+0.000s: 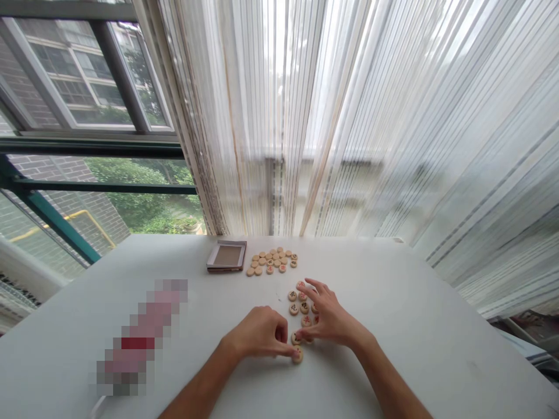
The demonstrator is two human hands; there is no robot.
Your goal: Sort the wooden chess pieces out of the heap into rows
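Observation:
Round wooden Chinese chess pieces with red or black characters, such as this one [304, 308], lie in a loose cluster of short rows on the white table. My left hand [262, 331] is at the cluster's near left side, its fingers curled in. Its thumb tip touches the nearest chess piece [297, 355]; the inside of the curled fingers is hidden. Over the cluster's right side, my right hand [329, 317] has its fingers spread. Its thumb touches a black-marked piece [296, 337], and its index fingertip reaches the farthest red-marked piece [300, 284]. This hand partly covers several pieces.
Farther back, more chess pieces [276, 256] lie in a group, mostly blank side up. An open shallow box [229, 256] stands left of them. A blurred-out pinkish object [142, 331] lies on the table [419, 349] at left. Sheer curtains [332, 116] hang behind.

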